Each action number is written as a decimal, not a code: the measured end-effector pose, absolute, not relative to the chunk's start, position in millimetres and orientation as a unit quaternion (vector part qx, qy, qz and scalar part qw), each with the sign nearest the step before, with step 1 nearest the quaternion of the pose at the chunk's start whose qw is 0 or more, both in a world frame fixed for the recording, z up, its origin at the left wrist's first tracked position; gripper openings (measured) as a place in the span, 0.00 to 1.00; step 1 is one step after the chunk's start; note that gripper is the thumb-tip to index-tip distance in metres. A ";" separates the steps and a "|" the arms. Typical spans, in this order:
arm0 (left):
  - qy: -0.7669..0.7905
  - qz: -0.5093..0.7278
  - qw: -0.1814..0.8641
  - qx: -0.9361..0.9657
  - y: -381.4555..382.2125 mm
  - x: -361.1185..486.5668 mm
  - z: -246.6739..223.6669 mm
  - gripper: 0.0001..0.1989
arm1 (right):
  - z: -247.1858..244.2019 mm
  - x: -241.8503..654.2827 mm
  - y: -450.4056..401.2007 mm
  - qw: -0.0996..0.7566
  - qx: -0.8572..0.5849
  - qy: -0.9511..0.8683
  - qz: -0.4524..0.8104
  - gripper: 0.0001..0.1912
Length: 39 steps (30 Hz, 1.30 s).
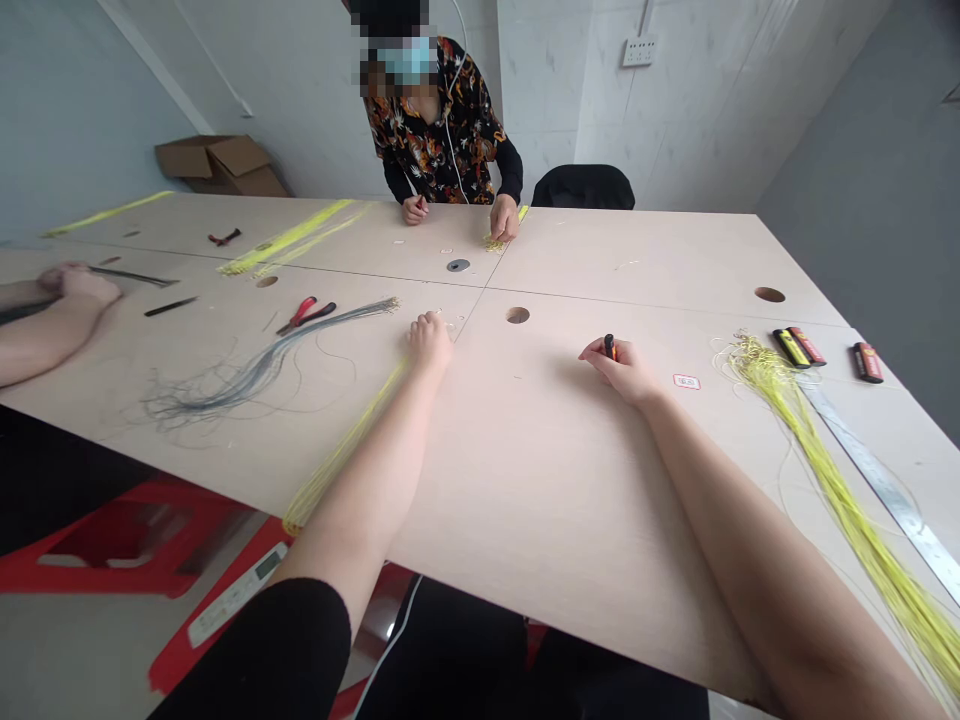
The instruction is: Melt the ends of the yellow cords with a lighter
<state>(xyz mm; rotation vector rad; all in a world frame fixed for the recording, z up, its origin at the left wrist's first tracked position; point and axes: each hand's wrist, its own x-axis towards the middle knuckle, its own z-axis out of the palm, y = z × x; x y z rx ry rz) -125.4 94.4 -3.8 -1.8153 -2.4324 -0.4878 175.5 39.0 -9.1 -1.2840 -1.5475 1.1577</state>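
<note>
Pale worktable [525, 480]: right hand [619, 368] pinches a small black object [610, 346], which a slipping grip could drop; left hand [429, 342] bunched, hold unclear.

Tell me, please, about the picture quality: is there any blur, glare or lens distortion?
In the head view, the wide lens bends the edges of the table; also in the head view, the red stool at lower left looks motion-blurred; the light is soft, with only a faint shadow by the right hand, and no strong glare.
</note>
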 end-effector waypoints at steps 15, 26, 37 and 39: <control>-0.458 -0.372 -0.046 -0.806 85.1 -78.4 -26.9 0.05 | -6.7 172.3 38.5 0.390 -0.527 -0.617 0.435 0.12; -0.326 -0.333 -0.116 -0.877 65.6 -45.1 -30.8 0.08 | 0.3 160.4 27.9 0.369 -0.519 -0.689 0.346 0.16; -0.361 -0.290 -0.194 -0.865 62.9 -43.1 -22.0 0.08 | -6.0 141.0 27.5 0.355 -0.546 -0.684 0.327 0.18; -0.354 -0.277 -0.198 -0.871 62.6 -43.1 -21.3 0.09 | -4.8 143.2 28.0 0.338 -0.546 -0.686 0.343 0.18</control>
